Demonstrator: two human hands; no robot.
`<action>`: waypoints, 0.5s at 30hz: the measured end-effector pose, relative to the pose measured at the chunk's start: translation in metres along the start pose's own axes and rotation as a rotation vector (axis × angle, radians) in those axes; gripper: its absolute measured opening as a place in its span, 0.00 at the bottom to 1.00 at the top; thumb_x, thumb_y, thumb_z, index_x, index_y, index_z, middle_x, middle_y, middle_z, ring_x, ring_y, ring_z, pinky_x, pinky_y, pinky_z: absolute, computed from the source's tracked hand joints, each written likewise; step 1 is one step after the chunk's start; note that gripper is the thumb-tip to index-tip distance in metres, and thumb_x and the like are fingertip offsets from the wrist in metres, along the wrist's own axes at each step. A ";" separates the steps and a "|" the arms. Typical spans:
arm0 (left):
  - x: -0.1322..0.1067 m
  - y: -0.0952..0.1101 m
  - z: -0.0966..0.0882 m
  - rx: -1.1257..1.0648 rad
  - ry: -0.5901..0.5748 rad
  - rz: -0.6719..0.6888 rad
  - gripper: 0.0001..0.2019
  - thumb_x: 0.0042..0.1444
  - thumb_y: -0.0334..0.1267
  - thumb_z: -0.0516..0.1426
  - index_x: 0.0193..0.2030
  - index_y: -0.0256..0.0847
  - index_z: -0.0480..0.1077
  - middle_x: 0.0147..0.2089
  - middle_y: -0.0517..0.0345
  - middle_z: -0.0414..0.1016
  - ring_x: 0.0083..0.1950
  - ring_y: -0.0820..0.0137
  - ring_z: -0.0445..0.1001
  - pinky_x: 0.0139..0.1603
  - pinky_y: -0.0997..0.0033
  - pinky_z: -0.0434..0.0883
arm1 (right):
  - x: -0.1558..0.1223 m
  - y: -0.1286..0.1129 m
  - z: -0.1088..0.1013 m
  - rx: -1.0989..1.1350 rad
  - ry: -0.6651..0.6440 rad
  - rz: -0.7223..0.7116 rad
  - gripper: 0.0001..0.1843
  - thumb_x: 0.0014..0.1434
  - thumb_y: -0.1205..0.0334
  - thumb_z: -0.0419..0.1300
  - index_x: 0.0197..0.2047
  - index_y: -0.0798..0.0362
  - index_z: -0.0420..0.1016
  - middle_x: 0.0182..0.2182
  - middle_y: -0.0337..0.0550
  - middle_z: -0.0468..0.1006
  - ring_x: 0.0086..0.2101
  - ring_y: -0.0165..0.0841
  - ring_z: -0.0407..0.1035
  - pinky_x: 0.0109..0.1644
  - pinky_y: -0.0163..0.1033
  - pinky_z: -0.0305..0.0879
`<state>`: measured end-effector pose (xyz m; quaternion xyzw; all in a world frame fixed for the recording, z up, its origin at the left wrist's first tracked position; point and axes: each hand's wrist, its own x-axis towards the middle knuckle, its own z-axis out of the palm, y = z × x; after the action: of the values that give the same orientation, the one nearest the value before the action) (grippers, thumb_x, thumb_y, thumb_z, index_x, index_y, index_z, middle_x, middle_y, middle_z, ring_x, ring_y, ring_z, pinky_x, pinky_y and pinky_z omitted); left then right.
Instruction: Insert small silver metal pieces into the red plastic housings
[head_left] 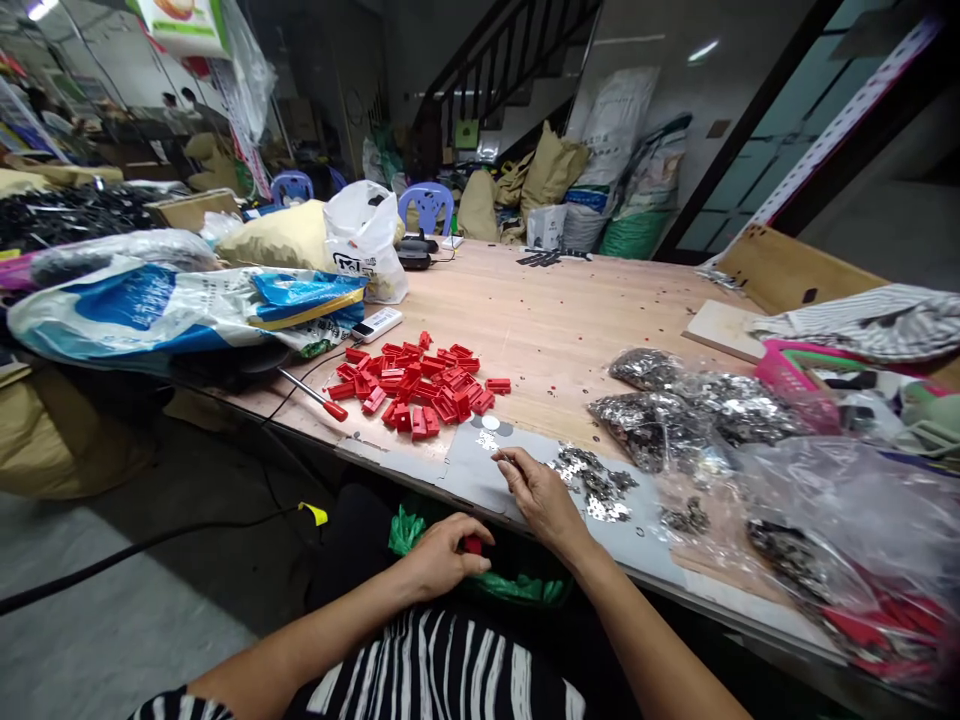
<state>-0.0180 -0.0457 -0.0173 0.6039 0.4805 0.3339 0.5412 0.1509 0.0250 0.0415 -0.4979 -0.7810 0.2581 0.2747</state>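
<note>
Below the table's front edge, my left hand (448, 556) is closed around a small red plastic part (472, 545), mostly hidden by the fingers. My right hand (541, 497) is over the grey sheet at the edge, thumb and fingertips pinched together. Whatever they may hold is too small to make out. Just beyond those fingertips lie a few small metal pieces (487, 440). A larger spread of thin silvery metal pieces (596, 482) sits right of that hand. To the left, red plastic housings (427, 385) form a loose pile on the wooden table (555, 320).
Clear bags of metal parts (660, 425) and a pink basket (799, 385) crowd the right side. A red-handled screwdriver (335, 410) points over the left edge. Blue-white sacking (172, 305) and a white bag (365, 235) stand behind it. A green bag (525, 587) hangs below the edge.
</note>
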 end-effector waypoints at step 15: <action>0.000 0.009 -0.005 -0.180 -0.086 -0.136 0.15 0.45 0.33 0.60 0.42 0.41 0.76 0.43 0.55 0.77 0.47 0.62 0.71 0.49 0.65 0.64 | 0.095 0.017 0.042 -0.263 -0.074 -0.148 0.20 0.59 0.69 0.53 0.55 0.55 0.69 0.60 0.53 0.63 0.58 0.41 0.60 0.61 0.47 0.58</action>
<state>-0.0209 -0.0430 -0.0071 0.5327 0.4648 0.3122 0.6346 0.0993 0.1134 0.0162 -0.4609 -0.8522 0.1510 0.1963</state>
